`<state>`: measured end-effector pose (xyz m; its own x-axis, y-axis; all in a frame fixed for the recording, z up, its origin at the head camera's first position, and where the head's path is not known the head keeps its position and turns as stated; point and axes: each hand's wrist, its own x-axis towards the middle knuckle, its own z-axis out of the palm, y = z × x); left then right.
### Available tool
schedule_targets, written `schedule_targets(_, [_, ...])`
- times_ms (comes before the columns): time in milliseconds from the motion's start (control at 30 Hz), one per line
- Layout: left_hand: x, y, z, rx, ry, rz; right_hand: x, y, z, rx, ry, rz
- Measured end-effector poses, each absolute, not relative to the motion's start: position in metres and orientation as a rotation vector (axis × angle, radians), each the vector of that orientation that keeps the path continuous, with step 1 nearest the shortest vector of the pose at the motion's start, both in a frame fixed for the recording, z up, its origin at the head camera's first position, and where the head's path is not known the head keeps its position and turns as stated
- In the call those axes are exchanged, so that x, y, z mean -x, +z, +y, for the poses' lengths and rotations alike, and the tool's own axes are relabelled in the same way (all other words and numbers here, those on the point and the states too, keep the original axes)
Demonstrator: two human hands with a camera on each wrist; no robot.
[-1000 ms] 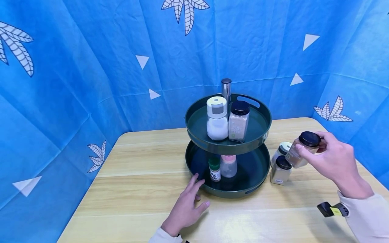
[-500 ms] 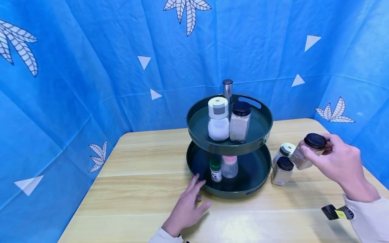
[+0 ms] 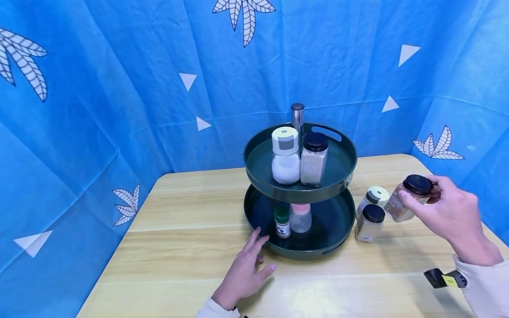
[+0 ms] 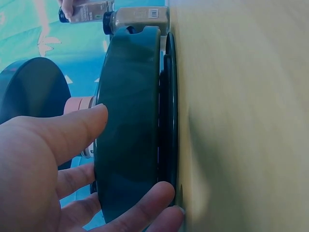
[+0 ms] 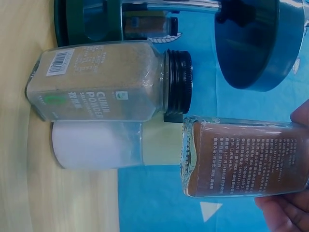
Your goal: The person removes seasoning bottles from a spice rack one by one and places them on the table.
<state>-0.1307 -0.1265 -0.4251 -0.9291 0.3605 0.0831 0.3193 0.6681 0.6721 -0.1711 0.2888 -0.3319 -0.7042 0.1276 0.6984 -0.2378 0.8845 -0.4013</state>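
My right hand (image 3: 453, 216) grips a square glass spice jar (image 3: 400, 206) by its upper part. The jar has a black lid, brown powder inside, and is tilted above the table. Just left of it stand a black-lidded cumin powder jar (image 5: 101, 82) and a white-lidded shaker (image 3: 377, 195). My left hand (image 3: 245, 274) has its fingers spread at the front left of a dark green two-tier tray; in the left wrist view they lie against the lower tier (image 4: 128, 111). In that tier are a green-capped bottle (image 3: 282, 223) and a pink-capped bottle (image 3: 300, 219).
The upper tier (image 3: 274, 192) bears a white-capped shaker (image 3: 285, 163) and a black-lidded spice jar (image 3: 313, 163). A chrome post (image 3: 297, 115) rises at its back. Blue patterned cloth (image 3: 159, 66) hangs behind and beside the wooden table (image 3: 179, 247).
My right hand has moved a little to the right with the spice jar, away from the jars standing on the table. The left hand has stayed by the tray.
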Motion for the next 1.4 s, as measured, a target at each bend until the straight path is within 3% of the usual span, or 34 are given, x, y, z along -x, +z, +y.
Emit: schedule_targets(1400, [0.129,-0.422,-0.127,-0.565,1.117,2.817,0.17,-0.368,0.296,-0.06,0.67,-2.478])
